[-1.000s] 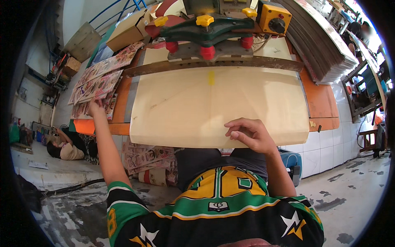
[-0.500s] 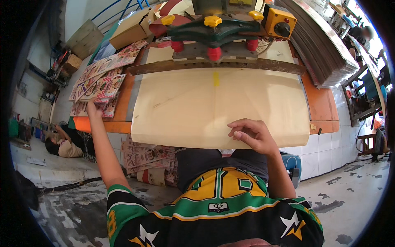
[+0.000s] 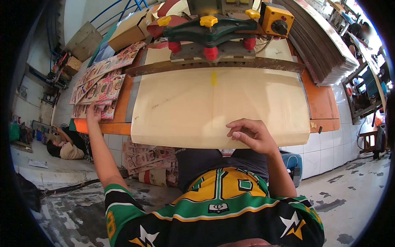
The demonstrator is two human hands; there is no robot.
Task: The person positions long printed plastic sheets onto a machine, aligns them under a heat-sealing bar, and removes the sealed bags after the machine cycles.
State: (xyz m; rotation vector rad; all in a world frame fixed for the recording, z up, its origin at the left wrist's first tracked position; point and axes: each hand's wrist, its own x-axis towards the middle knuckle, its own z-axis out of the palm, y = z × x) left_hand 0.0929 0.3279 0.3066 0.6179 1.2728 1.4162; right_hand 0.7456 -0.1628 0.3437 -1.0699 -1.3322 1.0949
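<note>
My left hand (image 3: 94, 113) reaches to the near edge of a pile of printed sheets (image 3: 108, 88) at the left of the table. Its fingers are closed at the edge of the sheets; their tips are partly hidden. My right hand (image 3: 252, 135) hovers over the near part of a wide cream board (image 3: 185, 107), fingers loosely bent and thumb apart, holding nothing. The board lies before me, its front edge curving down over the table edge. Behind it stands a press with a long metal bar (image 3: 263, 62), a dark green clamp frame (image 3: 234, 27) and yellow knobs.
A yellow control box (image 3: 276, 20) with a black dial sits atop the press. Tall stacked boards (image 3: 321, 45) stand at the right, a cardboard box (image 3: 129, 31) at the back left. More printed sheets (image 3: 150, 156) lie below the table. Another person (image 3: 68, 144) is at far left.
My left hand has drawn slightly nearer to me along the edge of the printed sheets. The right hand stays almost still above the cream board. The view has shifted a little.
</note>
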